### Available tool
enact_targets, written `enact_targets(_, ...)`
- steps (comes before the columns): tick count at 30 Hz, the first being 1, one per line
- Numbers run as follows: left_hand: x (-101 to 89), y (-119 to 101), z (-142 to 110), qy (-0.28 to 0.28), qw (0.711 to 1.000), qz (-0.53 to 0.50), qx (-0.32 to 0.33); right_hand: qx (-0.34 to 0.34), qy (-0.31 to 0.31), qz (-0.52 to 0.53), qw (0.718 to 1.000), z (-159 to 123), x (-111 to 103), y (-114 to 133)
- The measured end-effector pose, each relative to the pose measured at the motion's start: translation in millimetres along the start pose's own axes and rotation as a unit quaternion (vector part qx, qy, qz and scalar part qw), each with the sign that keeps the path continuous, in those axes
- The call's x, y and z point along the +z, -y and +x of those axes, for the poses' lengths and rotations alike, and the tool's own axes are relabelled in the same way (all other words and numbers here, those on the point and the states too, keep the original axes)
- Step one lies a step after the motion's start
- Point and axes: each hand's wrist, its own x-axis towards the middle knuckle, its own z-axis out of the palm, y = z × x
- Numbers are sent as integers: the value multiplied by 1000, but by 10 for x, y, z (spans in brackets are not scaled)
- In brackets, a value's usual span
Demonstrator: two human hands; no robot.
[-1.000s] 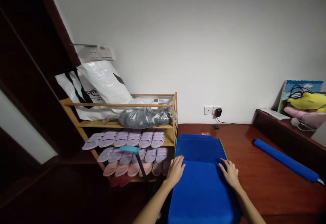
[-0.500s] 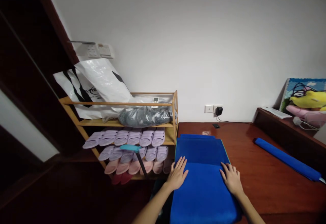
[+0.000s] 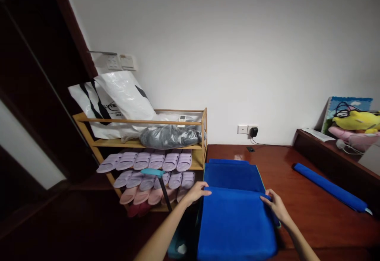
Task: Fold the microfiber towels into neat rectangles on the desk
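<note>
The left grip [image 3: 196, 193] and right grip [image 3: 276, 205] pinch two corners of the blue cloth [image 3: 237, 221] between them. Right of the right grip, a blue roll [image 3: 329, 186] lies on the desk [image 3: 314, 225]. Left of the left grip sit purple slippers [image 3: 141, 162].

Left of the fingers [image 3: 205, 192] stands a wooden rack [image 3: 160, 122], holding lilac slippers [image 3: 156, 160] and, lower, pink slippers [image 3: 141, 196]; a turquoise-topped dark pole [image 3: 164, 193] rises before them. Its top shelf, farther off than the fingers, carries a white bag [image 3: 123, 96] and a grey plastic-wrapped bundle [image 3: 166, 137]. Beyond the fingers, a black plug [image 3: 253, 132] sits at the wall; well to their right lies a yellow soft-looking item [image 3: 356, 121].
</note>
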Motion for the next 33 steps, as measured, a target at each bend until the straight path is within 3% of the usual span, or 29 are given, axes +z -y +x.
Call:
enact_targets(4, -216, -191, -273, 49, 997, -50, 23, 25, 32, 79, 996, -182, -247, 363)
enact_targets(7, -357, -406, -475, 53, 995, -68, 45, 48, 51, 129, 989, -305, -461, 673)
enact_targets(11, -517, -783, -667, 4, 991, -86, 102, 49, -4, 148, 988, -303, -704, 976)
enact_targets(16, -612, -1163, -735, -69, 976, -134, 154, 0, -65, 138, 988, -127, -876, 1232)
enact_targets(24, -651, -1289, -685, -126, 957, -189, 180, -47, -97, 133, 985, 20, -975, 1546)
enact_targets(33, -692, -1378, -574, -150, 945, -229, 181, -49, -124, 144, 980, 111, -978, 1611)
